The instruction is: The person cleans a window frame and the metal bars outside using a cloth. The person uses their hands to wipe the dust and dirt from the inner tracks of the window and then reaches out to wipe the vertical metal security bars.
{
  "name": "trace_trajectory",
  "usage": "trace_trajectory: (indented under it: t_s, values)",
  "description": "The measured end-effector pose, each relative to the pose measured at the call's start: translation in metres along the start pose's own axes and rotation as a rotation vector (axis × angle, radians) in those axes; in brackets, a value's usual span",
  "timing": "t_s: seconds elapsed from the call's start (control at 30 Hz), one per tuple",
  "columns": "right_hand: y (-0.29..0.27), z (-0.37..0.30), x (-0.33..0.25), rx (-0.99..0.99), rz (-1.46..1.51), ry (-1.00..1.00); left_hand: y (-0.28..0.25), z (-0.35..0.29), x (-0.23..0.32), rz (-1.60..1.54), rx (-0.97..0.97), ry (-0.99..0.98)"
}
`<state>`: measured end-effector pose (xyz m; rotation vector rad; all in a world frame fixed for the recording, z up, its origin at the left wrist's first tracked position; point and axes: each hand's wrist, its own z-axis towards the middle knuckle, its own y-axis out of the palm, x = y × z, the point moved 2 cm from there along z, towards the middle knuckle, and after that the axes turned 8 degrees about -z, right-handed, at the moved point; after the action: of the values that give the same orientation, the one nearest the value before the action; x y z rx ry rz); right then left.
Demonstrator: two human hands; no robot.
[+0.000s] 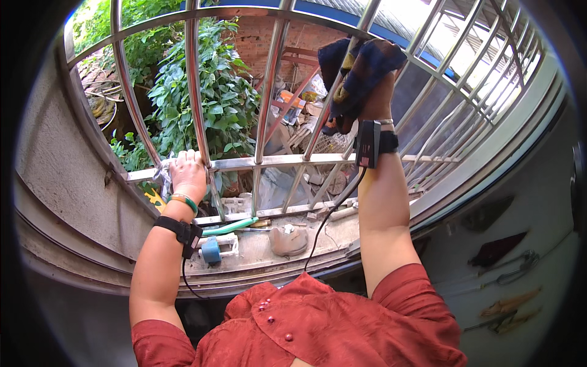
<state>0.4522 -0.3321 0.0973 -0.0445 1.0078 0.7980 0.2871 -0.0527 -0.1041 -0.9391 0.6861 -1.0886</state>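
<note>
My right hand (pixel 380 101) is raised high, closed on a dark blue and brown patterned cloth (pixel 353 85). The cloth wraps against one upright of the metal window grille (pixel 262 101), and its folds hide some of my fingers. Lower down at the left, my left hand (pixel 188 174) has its fingers curled over the grille's horizontal rail (pixel 235 164). A crumpled pale, clear-looking piece (pixel 164 176) lies beside those fingers; I cannot tell whether it is held.
On the dusty sill (pixel 251 254) lie a green tube (pixel 229 227), a blue roll (pixel 211 251) and a brownish lump (pixel 288 241). Leafy plants (pixel 205 92), a brick wall (pixel 247 46) and piled clutter stand beyond the grille. A black cable (pixel 333 211) hangs from my right wrist.
</note>
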Motion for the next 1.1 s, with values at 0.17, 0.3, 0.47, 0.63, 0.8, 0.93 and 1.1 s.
trace_trajectory:
  t_s: [0.17,0.3,0.47,0.63,0.8,0.93,1.1]
  values:
    - [-0.027,0.001,0.022,0.003,0.083,0.152,0.003,0.001,0.000,-0.016,0.021,0.000]
    - [-0.025,-0.018,-0.008,0.185,-0.650,0.469,0.002,0.001,-0.004,-0.012,0.017,0.002]
    - [-0.050,0.000,-0.025,0.059,-0.874,0.600,-0.003,0.002,0.002,-0.030,0.016,-0.001]
    - [-0.007,-0.008,-0.056,0.112,-1.548,0.596,-0.002,0.002,-0.001,-0.001,0.022,0.005]
    - [0.003,-0.008,-0.064,-0.003,-1.904,0.536,0.002,0.002,-0.001,-0.007,0.016,-0.006]
    - [0.023,-0.008,-0.072,-0.008,-2.214,0.519,0.000,-0.001,-0.001,0.002,0.035,0.013]
    - [0.013,0.002,-0.069,0.193,-2.187,0.161,0.001,-0.002,-0.004,-0.040,0.055,0.018]
